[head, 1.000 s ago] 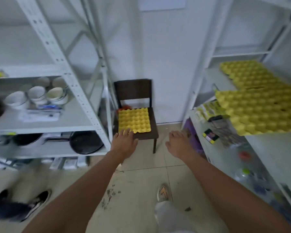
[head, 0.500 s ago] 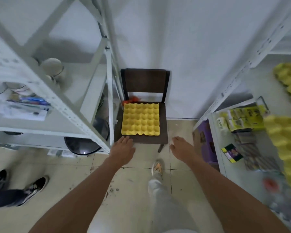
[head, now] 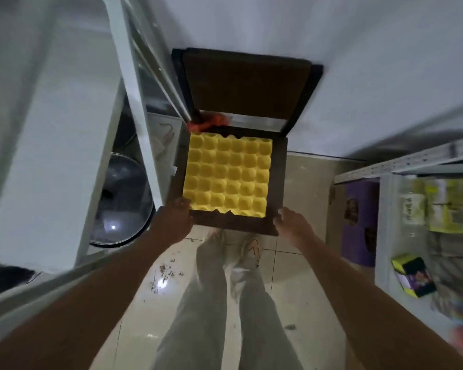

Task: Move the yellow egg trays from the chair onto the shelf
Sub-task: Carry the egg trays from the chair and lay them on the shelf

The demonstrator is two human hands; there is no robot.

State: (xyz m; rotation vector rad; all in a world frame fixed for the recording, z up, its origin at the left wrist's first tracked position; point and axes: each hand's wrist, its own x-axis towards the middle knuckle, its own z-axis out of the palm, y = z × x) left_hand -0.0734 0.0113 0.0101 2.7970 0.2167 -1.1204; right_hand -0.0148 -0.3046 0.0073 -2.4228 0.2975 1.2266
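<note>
i look down at a dark brown chair (head: 277, 182) that stands against a white wall (head: 358, 62). a yellow egg tray (head: 227, 175) lies flat on the seat, and it sits more toward the left side of the seat. a bit of something orange (head: 207, 123) peeks out at the back left corner, just behind the tray. my left hand (head: 171, 222) is at the near left corner of the chair. its fingers are spread a little and the tips are right at the corner of the tray, but i cannot tell if they touch it. my right hand (head: 292, 224) is at the near right corner of the seat, loose and partly open, with nothing in it, and it is apart from the tray. a white metal shelf (head: 134, 84) stands to the left of the chair, with a round dark pan (head: 123, 201) low down in it. on the right there is another shelf (head: 412, 161) with small boxes (head: 413, 276) on it, all blurry. a purple box (head: 360, 222) sits near the floor beside it. i see two legs in grey trousers (head: 211, 303) below.
</note>
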